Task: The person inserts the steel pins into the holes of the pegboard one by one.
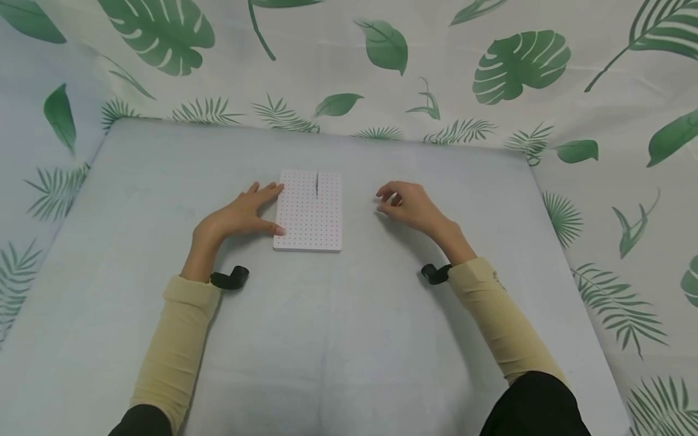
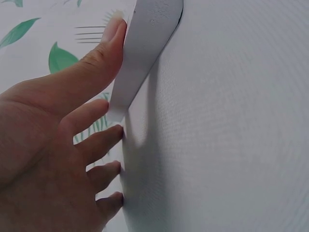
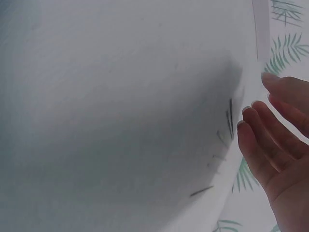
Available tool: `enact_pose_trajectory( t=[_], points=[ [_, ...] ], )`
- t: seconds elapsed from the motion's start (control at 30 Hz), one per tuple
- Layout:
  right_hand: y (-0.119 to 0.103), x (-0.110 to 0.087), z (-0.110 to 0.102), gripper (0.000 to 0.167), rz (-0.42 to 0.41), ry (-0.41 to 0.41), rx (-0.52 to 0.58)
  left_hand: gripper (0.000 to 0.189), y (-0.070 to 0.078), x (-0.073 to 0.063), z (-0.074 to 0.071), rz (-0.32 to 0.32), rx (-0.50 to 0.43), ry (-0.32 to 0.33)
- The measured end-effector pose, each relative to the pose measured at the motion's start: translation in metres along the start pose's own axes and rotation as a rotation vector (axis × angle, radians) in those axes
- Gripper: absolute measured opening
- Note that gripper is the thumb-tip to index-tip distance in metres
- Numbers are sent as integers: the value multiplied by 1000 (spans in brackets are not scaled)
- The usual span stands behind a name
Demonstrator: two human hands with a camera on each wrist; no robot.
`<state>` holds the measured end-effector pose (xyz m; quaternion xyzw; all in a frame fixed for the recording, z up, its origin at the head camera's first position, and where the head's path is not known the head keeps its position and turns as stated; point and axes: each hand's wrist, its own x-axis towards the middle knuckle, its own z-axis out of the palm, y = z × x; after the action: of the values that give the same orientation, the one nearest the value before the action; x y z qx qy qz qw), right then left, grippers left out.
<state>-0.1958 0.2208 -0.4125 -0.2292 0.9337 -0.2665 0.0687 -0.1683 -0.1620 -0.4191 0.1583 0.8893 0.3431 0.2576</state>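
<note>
A white pegboard (image 1: pixel 308 224) with rows of small holes lies on the table. Thin metal pins (image 1: pixel 317 184) stand upright near its far end; the left wrist view shows several of these pins (image 2: pixel 89 34) in a row. My left hand (image 1: pixel 240 212) touches the board's left edge, fingers spread, thumb at the near left corner. To the right of the board, my right hand (image 1: pixel 409 206) hovers above the table with loosely bent fingers and no visible object between them. Several loose thin dark pins (image 3: pixel 231 118) lie on the table near its fingertips in the right wrist view.
A white cloth (image 1: pixel 327 339) covers the table. Behind and beside it hangs a curtain (image 1: pixel 436 54) printed with green leaves. Each wrist wears a small black camera (image 1: pixel 231 278).
</note>
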Motion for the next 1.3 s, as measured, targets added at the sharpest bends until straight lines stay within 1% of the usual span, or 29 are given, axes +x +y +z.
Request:
enact_pose_trajectory(
  t=[0.2, 0.63, 0.93, 1.17, 1.3],
  points=[
    [6, -5, -6, 31, 35, -19, 3, 101, -2, 0, 0, -6, 4, 4],
    [20, -16, -13, 49, 140, -64, -16, 101, -1, -1, 0, 9, 19, 5],
    [24, -18, -9, 55, 144, -72, -37, 101, -1, 1, -1, 13, 31, -5],
    [24, -16, -8, 55, 155, -73, -37, 101, 0, 1, -1, -8, 22, -6],
    [24, -15, -8, 55, 168, -79, -40, 102, 1, 1, -1, -9, 29, -10]
  ],
)
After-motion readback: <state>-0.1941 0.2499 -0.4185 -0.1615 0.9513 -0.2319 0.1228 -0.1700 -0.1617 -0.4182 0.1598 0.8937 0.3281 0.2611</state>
